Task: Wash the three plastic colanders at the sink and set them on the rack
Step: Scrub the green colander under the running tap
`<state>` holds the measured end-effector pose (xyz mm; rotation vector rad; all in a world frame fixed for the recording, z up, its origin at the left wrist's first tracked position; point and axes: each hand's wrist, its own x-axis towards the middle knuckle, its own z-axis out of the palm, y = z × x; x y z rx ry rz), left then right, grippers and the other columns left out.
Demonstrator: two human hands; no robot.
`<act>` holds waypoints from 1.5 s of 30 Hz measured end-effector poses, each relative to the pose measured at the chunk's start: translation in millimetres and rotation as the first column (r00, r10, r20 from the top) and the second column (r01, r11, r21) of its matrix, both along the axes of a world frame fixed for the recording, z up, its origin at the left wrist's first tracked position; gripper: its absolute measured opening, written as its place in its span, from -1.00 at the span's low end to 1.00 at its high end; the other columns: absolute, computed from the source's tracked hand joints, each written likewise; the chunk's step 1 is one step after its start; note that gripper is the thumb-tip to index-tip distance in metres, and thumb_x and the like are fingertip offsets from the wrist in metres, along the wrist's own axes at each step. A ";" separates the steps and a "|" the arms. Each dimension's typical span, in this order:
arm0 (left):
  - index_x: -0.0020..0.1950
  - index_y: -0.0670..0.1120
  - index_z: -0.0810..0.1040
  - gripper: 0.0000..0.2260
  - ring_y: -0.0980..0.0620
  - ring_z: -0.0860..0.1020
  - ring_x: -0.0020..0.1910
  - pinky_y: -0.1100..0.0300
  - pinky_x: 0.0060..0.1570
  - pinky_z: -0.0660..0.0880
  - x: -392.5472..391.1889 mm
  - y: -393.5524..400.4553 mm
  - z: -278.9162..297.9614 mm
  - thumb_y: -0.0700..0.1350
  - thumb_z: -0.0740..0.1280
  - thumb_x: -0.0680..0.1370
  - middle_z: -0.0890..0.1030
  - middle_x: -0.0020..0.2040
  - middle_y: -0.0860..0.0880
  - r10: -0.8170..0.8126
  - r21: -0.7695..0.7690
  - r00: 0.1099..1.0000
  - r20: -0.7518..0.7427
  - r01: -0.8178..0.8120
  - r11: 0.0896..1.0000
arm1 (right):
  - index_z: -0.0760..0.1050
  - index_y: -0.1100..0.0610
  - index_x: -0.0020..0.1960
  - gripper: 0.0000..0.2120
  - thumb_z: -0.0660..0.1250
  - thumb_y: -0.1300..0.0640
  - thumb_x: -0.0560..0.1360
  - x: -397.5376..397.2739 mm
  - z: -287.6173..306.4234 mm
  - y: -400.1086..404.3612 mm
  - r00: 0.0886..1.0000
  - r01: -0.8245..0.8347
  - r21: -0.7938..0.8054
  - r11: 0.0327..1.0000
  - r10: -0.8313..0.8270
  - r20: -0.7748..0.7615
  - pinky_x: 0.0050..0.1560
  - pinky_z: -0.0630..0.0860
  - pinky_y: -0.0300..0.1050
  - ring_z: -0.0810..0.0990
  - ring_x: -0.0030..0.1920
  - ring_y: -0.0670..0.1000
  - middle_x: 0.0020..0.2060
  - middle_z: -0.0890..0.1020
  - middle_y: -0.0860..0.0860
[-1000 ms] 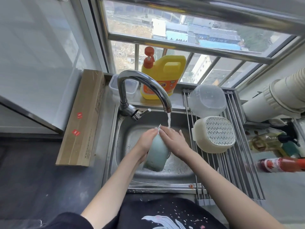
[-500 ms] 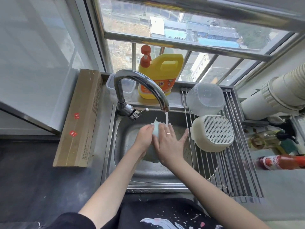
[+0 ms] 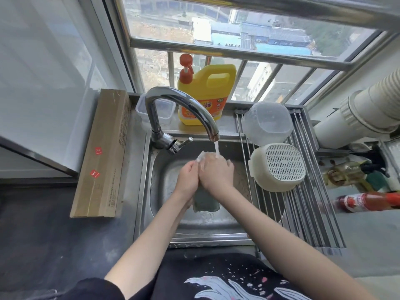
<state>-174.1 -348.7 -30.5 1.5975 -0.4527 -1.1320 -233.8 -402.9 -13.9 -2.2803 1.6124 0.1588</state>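
We have the teal colander [image 3: 205,202] upright on edge over the sink [image 3: 164,191], under the thin stream from the faucet [image 3: 179,105]. It is the 3rd of 3: the clear colander [image 3: 267,123] and the cream colander [image 3: 279,167] lie upside down on the rack [image 3: 311,213], touching each other.

We judge this piece light and stiff, thin plastic that flexes a little at the rim but will not break if it drops. Wet, it will be slick, so a flat palm alone will not keep it; the rim or the small side handle gives the surest hold, with fingers hooked over the edge.

Our left hand [image 3: 187,179] wraps the colander's left side, fingers curled round its wall. Our right hand [image 3: 217,172] lies over the top and right side, fingers bent down across the plastic, with water running over the knuckles. The 2 hands meet at the top, and the lower part of the teal body shows below them. How far the fingertips reach behind it we cannot tell.
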 end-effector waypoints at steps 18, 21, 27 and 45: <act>0.12 -0.17 0.52 -0.75 0.15 0.47 -0.29 0.42 -0.44 0.38 5.8 28.6 12.3 -0.07 0.12 0.65 0.55 -0.21 0.03 -0.194 -0.071 0.974 -0.121 0.186 0.980 | 0.45 0.07 0.28 -0.51 -0.02 -0.20 0.59 -45.3 2.1 -58.7 0.852 0.212 0.744 0.634 -0.492 0.177 0.17 0.44 0.09 0.53 -0.07 0.08 -0.04 0.57 0.02; 0.17 -0.08 0.53 -0.75 0.14 0.51 -0.09 0.31 -0.15 0.45 17.9 33.3 8.9 -0.05 0.11 0.65 0.61 -0.02 0.02 -0.157 -0.082 0.970 -0.185 0.144 0.986 | 0.42 -0.06 0.17 -0.58 -0.02 -0.28 0.55 -43.7 3.4 -58.4 0.825 0.135 0.805 0.577 -0.516 0.231 0.02 0.40 0.03 0.49 -0.15 0.01 -0.11 0.54 -0.03; 0.12 -0.14 0.53 -0.75 0.05 0.51 -0.19 0.27 -0.29 0.47 19.8 19.0 11.0 -0.11 0.08 0.67 0.59 -0.09 -0.05 -0.166 -0.048 0.972 -0.168 0.160 0.986 | 0.57 0.20 0.05 -0.58 0.06 -0.05 0.58 -24.2 -5.2 -25.0 0.844 0.223 0.361 0.906 -0.365 0.393 -0.05 0.37 -0.05 0.54 0.07 0.21 0.05 0.61 0.23; 0.16 -0.02 0.59 -0.78 0.01 0.53 -0.18 0.21 -0.43 0.35 15.4 37.6 3.5 -0.03 0.21 0.61 0.64 -0.10 0.00 -0.196 -0.023 0.959 -0.206 0.196 0.980 | 0.23 0.07 0.48 -0.55 -0.07 -0.01 0.63 -37.0 -1.0 -36.8 0.865 0.237 0.627 0.743 -0.455 0.212 0.43 0.10 0.04 0.29 0.41 0.12 0.41 0.37 0.06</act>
